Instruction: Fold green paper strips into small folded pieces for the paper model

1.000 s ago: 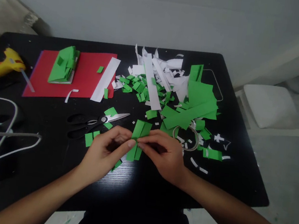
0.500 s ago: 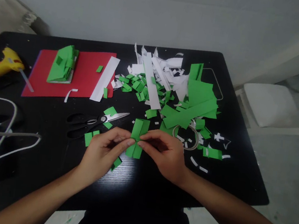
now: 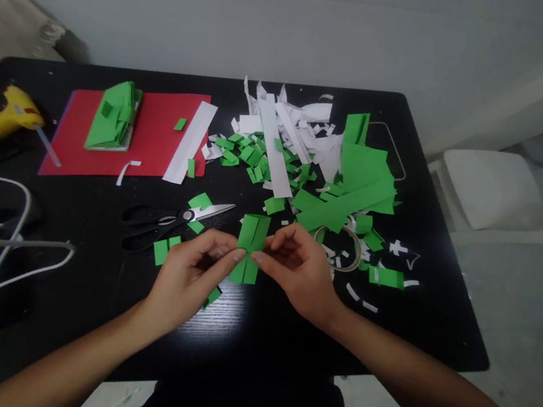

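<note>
A folded piece of green paper [image 3: 254, 233], with a slit down its middle and a pinched-in waist, is held upright above the table. My left hand [image 3: 188, 272] pinches its left edge at the waist between thumb and fingers. On the other side, the thumb of my right hand [image 3: 300, 273] presses the right edge, with its fingers curled partly behind the paper. Black-handled scissors [image 3: 171, 217] lie beyond my left hand, blades pointing right. Small green paper pieces [image 3: 161, 251] lie near my left wrist. A roll of tape [image 3: 358, 257] rests just past my right hand.
Green and white paper scraps [image 3: 257, 155] are heaped at the back centre, beside larger green sheets [image 3: 362, 168]. A red sheet [image 3: 154, 130] carries a green folded stack [image 3: 111, 119]. A yellow glue gun [image 3: 10, 115] and a white cable [image 3: 27, 200] occupy the left side.
The fingers of my right hand have lifted and loosened slightly, the index finger rising off the paper's edge. The green paper has turned a little; my left hand keeps its pinch.
</note>
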Action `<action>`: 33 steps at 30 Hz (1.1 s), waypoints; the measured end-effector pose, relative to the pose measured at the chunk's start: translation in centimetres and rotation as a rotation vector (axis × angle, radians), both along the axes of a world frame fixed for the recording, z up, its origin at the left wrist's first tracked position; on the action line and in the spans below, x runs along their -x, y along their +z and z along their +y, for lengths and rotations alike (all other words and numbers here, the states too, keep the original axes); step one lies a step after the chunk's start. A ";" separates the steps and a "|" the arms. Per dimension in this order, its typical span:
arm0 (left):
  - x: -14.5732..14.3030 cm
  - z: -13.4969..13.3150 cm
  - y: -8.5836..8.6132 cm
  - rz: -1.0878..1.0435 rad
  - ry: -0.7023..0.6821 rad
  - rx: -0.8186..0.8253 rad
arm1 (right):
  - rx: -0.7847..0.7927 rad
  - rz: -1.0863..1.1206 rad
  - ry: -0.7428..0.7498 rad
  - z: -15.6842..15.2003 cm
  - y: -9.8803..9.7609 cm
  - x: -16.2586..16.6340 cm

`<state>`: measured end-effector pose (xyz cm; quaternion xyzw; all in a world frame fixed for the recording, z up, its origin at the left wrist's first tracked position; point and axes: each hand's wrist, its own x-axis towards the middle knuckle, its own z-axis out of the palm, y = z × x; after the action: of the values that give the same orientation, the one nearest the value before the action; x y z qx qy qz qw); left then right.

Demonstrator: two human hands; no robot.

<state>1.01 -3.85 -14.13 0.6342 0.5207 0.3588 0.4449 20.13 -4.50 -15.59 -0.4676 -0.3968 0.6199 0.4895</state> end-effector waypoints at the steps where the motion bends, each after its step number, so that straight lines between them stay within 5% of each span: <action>1: 0.0 0.0 0.0 -0.004 -0.001 -0.002 | 0.018 0.016 0.010 0.1 0.0 0.0; 33: -0.1 0.1 0.2 -0.022 -0.089 -0.023 | -0.036 0.043 0.010 -0.2 -0.3 0.3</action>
<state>1.15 -3.71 -13.96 0.6577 0.4830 0.3516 0.4588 19.82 -4.66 -15.91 -0.4433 -0.3994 0.6250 0.5034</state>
